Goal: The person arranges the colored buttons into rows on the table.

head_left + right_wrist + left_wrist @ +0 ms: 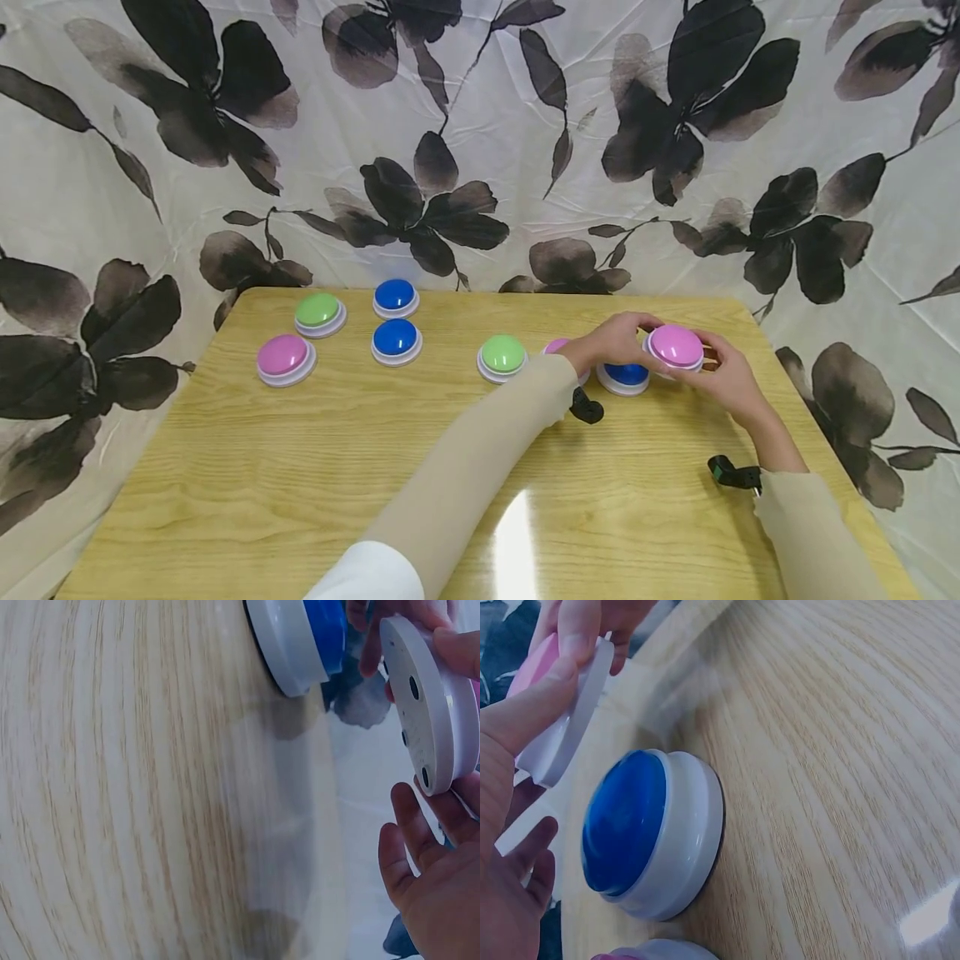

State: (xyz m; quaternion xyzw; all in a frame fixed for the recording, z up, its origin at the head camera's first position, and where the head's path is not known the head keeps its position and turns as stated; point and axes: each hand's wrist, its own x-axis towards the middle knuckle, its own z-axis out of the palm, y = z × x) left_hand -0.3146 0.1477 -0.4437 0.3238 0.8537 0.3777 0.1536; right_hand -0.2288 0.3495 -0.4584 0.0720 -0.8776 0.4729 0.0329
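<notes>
A pink-topped round push button [677,345] with a white base is held up off the table between both hands. My left hand [618,340] grips its left side, thumb on the white rim in the left wrist view. On the other side, my right hand [723,377] grips the rim with thumb and fingers. The right wrist view shows the white underside [420,705] with small dark round spots, tilted above the table. A blue push button [634,825] sits on the table just below and left of the held one. Beside it, another pink button [556,344] is mostly hidden by my left wrist.
A green button [503,356] stands left of my left forearm. Farther left are a pink button [282,357], a green one [318,311] and two blue ones [394,337]. The wooden table [300,467] ends at a floral cloth [525,150] behind.
</notes>
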